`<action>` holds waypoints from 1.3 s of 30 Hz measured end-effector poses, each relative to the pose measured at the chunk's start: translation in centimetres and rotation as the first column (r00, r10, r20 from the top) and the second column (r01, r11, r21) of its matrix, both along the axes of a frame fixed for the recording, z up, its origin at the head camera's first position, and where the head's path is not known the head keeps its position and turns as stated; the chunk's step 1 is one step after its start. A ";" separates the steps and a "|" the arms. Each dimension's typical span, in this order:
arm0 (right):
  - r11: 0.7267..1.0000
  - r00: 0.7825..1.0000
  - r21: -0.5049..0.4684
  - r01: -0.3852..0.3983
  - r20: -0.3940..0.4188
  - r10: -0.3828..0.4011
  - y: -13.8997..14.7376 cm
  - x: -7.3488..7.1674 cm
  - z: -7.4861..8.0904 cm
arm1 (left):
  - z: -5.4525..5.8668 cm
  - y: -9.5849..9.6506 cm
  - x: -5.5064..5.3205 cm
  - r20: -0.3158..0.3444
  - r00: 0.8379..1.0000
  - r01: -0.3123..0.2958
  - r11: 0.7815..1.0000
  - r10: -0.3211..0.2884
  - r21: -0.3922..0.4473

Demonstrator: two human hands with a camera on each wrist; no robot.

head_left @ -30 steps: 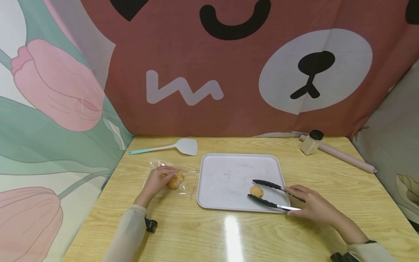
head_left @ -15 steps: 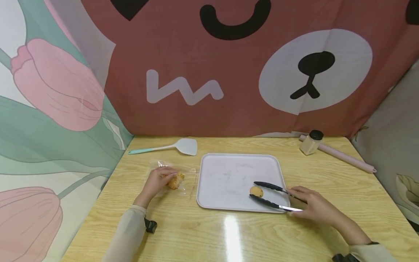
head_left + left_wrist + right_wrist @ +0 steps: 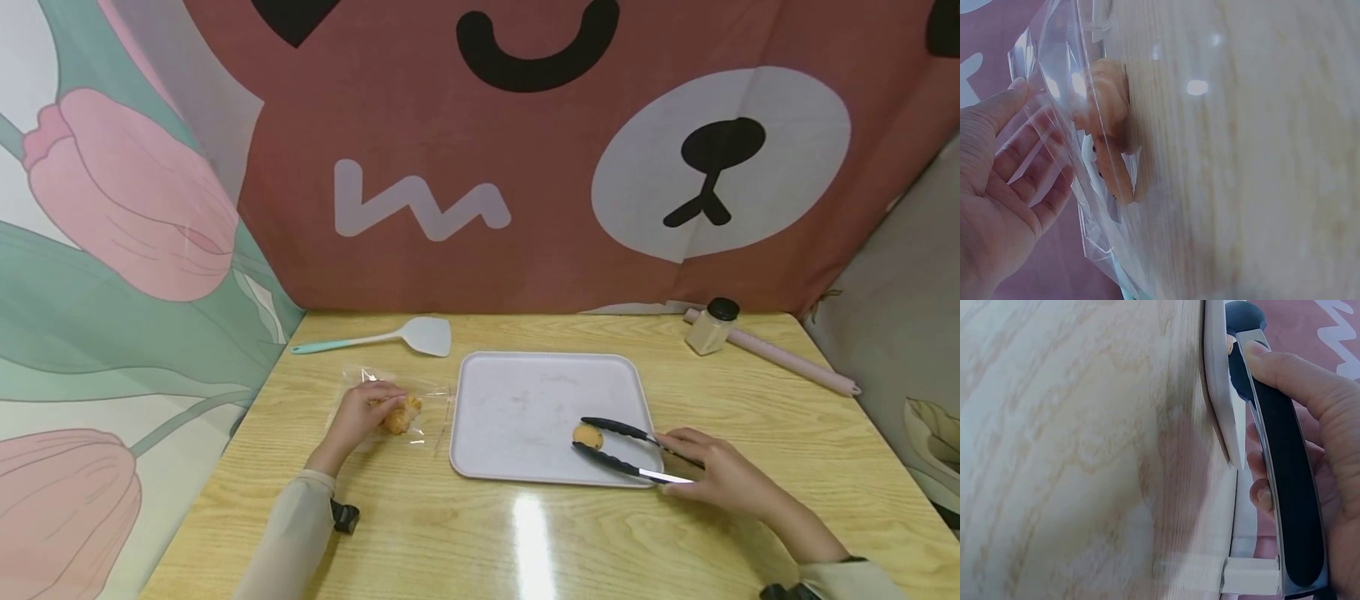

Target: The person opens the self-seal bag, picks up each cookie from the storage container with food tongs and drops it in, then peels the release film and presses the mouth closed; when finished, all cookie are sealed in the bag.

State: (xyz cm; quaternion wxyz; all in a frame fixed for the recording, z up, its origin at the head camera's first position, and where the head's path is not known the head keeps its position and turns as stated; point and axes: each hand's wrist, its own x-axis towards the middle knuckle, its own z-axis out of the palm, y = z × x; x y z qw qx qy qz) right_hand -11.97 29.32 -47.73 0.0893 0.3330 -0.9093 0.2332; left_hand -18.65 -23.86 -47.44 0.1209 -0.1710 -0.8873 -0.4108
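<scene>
My left hand [image 3: 365,417] pinches the edge of a clear plastic bag [image 3: 1094,206] between thumb and fingers. Inside the bag lie a golden-brown pastry [image 3: 402,414] and, in the left wrist view, a flat cookie [image 3: 1113,169] with dark specks. In my right hand [image 3: 723,473] I hold black-tipped metal tongs [image 3: 1288,481], thumb on one arm and fingers on the other. Their arms stand spread over the right part of a white tray [image 3: 517,417]. Between them a round cookie [image 3: 586,435] lies on the tray; the nearer arm overlaps its lower edge, the farther one appears apart from it.
A white spatula [image 3: 427,336] with a mint handle lies behind the bag. At the back right, a black-lidded jar [image 3: 711,327] stands by a pink rolling-pin-like rod [image 3: 795,362]. Printed cloth hangs behind the wooden table [image 3: 420,533].
The tongs have shifted slightly to the right over the cookie. My left hand, the bag and the tray stay where they were.
</scene>
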 end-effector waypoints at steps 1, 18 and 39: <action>1.000 1.000 0.000 -0.002 -0.002 0.002 0.0 0.0 0.0 | 0.0 0.0 0.0 0.001 1.000 -0.001 1.000 0.001 0.000; 1.000 1.000 0.001 0.016 0.006 -0.016 -0.3 0.0 -0.2 | 0.2 0.0 0.0 -0.007 1.000 0.002 1.000 -0.002 -0.011; 1.000 0.999 0.001 0.026 0.031 -0.026 -1.0 -0.5 -0.2 | 0.2 -0.1 0.0 -0.008 1.000 -0.004 1.000 0.003 -0.013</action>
